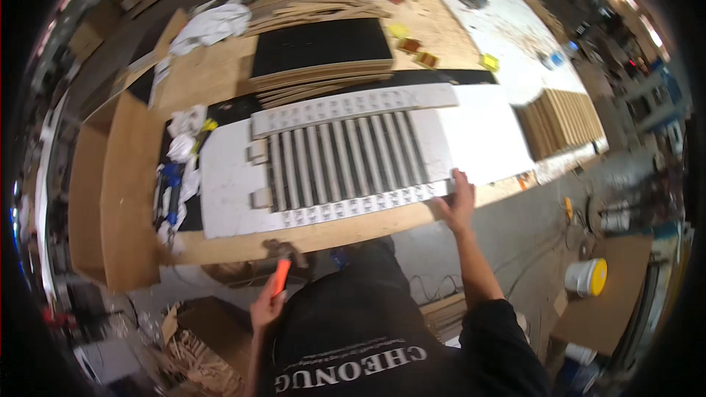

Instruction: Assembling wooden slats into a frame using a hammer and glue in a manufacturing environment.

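Your left hand (266, 307) is closed around the orange handle of a hammer (283, 265), head just below the counter (323, 235) edge. Your right hand (460, 202) lies flat, fingers spread, on the right end of the near notched rail (353, 206) of the slat jig. Grey slats (342, 160) run between it and the far rail (353, 106). Beyond, a black-topped board stack (320, 48), white rags (213, 26).

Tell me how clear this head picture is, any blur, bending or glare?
Head view: fisheye bends the workbench edges toward a black rim; the centre is fairly sharp, so the slats read clearly; the white board is bright but not blown out; the left hand with its hammer is slightly soft.
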Demonstrator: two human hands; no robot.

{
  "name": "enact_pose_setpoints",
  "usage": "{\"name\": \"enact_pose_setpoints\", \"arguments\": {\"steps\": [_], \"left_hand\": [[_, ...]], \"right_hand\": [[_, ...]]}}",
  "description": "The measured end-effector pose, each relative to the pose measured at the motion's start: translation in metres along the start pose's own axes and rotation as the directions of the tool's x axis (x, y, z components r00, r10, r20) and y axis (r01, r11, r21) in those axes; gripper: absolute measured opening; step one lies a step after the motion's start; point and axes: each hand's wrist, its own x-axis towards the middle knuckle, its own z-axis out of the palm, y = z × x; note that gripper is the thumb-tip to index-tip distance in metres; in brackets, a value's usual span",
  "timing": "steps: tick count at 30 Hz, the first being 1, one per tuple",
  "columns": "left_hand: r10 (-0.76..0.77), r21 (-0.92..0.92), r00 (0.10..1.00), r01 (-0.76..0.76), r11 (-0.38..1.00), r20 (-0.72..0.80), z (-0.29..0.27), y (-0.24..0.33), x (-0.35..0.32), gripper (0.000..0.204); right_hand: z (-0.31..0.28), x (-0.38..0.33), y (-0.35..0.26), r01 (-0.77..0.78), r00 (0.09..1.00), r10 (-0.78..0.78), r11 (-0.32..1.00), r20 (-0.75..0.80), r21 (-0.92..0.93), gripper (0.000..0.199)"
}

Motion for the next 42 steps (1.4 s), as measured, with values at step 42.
{"name": "enact_pose_setpoints", "arguments": {"steps": [42], "left_hand": [[0.542, 0.609, 0.806, -0.559, 0.563, 0.238, 0.066, 0.073, 0.164, 0.055]], "right_hand": [[0.033, 0.081, -0.16, 0.48, 0.511, -0.545, 0.822, 0.664, 0.306, 0.064]]}}
